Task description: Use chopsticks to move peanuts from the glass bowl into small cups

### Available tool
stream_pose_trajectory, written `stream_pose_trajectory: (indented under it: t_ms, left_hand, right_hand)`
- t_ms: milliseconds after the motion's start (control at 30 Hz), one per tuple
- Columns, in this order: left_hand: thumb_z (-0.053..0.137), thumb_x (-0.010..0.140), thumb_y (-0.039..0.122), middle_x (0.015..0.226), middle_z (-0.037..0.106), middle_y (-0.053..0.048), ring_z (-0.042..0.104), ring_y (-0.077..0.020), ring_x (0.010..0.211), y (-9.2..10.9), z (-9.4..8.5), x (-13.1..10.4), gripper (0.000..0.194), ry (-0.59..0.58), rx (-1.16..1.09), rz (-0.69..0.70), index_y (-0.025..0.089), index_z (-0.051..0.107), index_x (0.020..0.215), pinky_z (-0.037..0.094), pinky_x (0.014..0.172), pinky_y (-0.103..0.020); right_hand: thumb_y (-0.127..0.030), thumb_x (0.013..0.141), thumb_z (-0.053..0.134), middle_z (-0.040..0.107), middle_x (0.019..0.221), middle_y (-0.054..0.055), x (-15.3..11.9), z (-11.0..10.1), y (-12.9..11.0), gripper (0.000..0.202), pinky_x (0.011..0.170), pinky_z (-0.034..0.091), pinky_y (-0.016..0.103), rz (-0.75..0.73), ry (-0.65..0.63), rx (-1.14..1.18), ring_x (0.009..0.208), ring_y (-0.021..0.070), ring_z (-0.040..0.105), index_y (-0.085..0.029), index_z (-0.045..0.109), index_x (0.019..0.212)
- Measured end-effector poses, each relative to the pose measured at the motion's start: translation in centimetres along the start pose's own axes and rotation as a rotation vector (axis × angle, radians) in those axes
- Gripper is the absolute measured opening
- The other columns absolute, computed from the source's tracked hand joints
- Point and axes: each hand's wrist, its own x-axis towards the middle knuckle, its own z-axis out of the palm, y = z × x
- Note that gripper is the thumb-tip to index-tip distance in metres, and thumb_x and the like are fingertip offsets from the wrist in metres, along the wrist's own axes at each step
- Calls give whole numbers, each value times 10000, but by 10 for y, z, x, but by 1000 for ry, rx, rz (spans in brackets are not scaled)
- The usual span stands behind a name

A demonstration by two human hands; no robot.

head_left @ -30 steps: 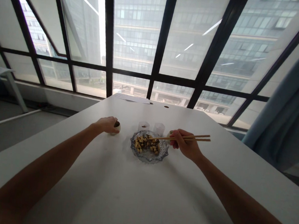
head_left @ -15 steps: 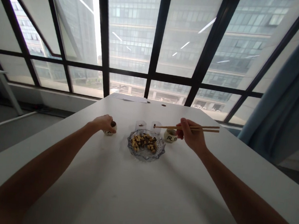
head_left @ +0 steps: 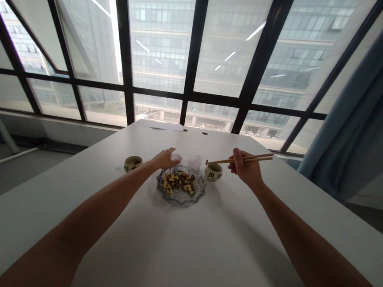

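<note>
My right hand (head_left: 247, 170) grips a pair of wooden chopsticks (head_left: 253, 157). A small dark piece (head_left: 206, 162) sits at their tips, just above the left rim of a cream ceramic cup with dark characters (head_left: 213, 175). My left hand (head_left: 165, 159) reaches behind the glass dish, thumb and fingers apart around a small clear cup (head_left: 176, 157); whether they touch it I cannot tell. A second clear cup (head_left: 194, 162) stands to its right. The scalloped glass dish (head_left: 180, 201) holds peanut-like nuts (head_left: 169, 184) and darker pieces. Another ceramic cup (head_left: 132, 161) is partly covered by my left forearm.
Everything stands on a long white table (head_left: 175, 249). White paper (head_left: 159, 125) lies at its far end, near two dark round spots. Framed windows rise beyond, and a blue curtain (head_left: 344, 116) hangs on the right.
My left hand has let go of the left ceramic cup and moved right to the clear cup. The chopstick tips with the dark piece have gone from a clear cup to the right ceramic cup.
</note>
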Motion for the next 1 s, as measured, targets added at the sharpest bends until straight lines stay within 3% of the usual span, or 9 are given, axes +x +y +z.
stream_pose_trajectory:
  t_ms: [100, 300, 467, 667, 733, 833, 1000]
  left_hand:
    - [719, 777, 431, 1347, 630, -224, 591, -358, 1271, 2, 7, 2, 786, 12, -13, -1, 90, 469, 1439, 442, 1069, -400]
    - [765, 747, 321, 1388, 597, -161, 528, -341, 1311, 11, 1, -3, 815, 170, 21, 268, 170, 437, 1477, 388, 1134, -451]
    - [759, 775, 333, 1412, 571, -159, 502, -344, 1325, 26, -3, -12, 793, 181, -41, 350, 179, 435, 1482, 366, 1151, -474]
    - [753, 790, 406, 1434, 563, -143, 502, -327, 1343, 34, -4, -14, 769, 175, -66, 407, 194, 446, 1463, 352, 1167, -450]
    - [743, 798, 398, 1412, 581, -160, 534, -330, 1313, 33, -3, -11, 731, 192, -43, 371, 169, 469, 1436, 382, 1141, -441]
    - [733, 807, 414, 1324, 641, -181, 604, -346, 1224, 28, -4, -5, 707, 197, 25, 208, 146, 481, 1411, 452, 1057, -437]
    - [706, 818, 485, 1248, 690, -170, 640, -348, 1172, 21, -5, 2, 687, 124, 146, -64, 163, 492, 1385, 492, 979, -416]
  right_hand:
    - [-757, 836, 563, 622, 499, 29, -4, 2, 1, 601, 356, 405, 229, -56, -64, 4, 375, 118, 528, -178, 644, 695]
    - [-714, 905, 501, 638, 553, 28, -21, 13, -9, 562, 443, 462, 265, -175, -50, -19, 446, 141, 561, -204, 655, 725]
    - [-681, 932, 482, 666, 589, 40, -37, 27, -15, 535, 507, 494, 284, -237, -55, -37, 484, 151, 587, -211, 660, 748]
    - [-643, 883, 604, 703, 691, 46, -41, 40, -13, 447, 574, 512, 297, -182, -209, -17, 595, 174, 633, -206, 687, 843]
    - [-639, 907, 574, 694, 686, 48, -38, 39, -13, 455, 549, 499, 286, -147, -166, 37, 575, 164, 616, -202, 674, 832]
    - [-687, 913, 518, 653, 613, 40, -34, 36, -17, 528, 483, 457, 266, -97, -90, 96, 506, 145, 564, -198, 651, 764]
    - [-824, 833, 468, 551, 453, 20, -32, 31, -25, 680, 379, 354, 249, 10, -153, 54, 375, 117, 456, -189, 607, 634]
